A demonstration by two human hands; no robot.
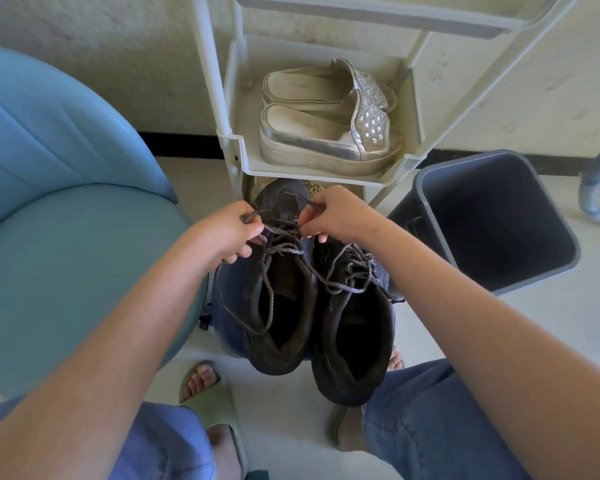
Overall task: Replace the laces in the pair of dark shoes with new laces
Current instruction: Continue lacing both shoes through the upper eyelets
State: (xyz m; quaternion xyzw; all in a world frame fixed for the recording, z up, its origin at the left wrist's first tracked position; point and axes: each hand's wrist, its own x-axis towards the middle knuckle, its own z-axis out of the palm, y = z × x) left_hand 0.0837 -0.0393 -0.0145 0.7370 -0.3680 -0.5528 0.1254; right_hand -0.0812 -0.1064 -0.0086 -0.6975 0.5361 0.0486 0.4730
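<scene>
The pair of dark shoes (352, 336) sits side by side just in front of the shoe rack (243, 157), toes toward its lowest shelf. Both hands work over the shoe nearer the rack's left post. The left hand (227, 233) curls round a grey lace (284, 251), and the right hand (333, 214) pinches the same lacing. A grey bin (430, 209) stands right of the rack.

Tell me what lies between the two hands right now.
Head view: between left hand and right hand run grey lace strands over the tongue of one dark shoe.
</scene>
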